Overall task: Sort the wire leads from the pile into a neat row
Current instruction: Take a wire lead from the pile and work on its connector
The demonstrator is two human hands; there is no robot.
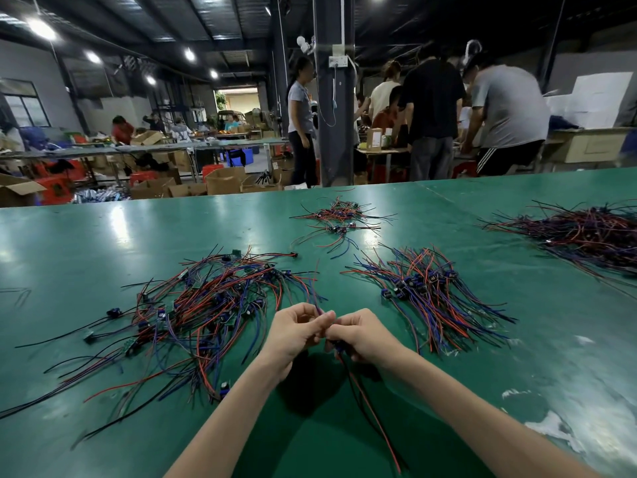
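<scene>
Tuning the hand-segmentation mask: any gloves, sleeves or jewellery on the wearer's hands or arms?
None visible. Left hand and right hand are bare: no gloves, rings or tape. Left forearm and right forearm are bare to the frame edge: no sleeves, watch or bands.

One bench (103,236); four heaps of leads: loose pile (206,305), fanned row (431,291), small far heap (341,215), dark heap (586,232) at right; one lead (365,391) pinched; two hands, left hand (296,332) and right hand (362,336).
</scene>
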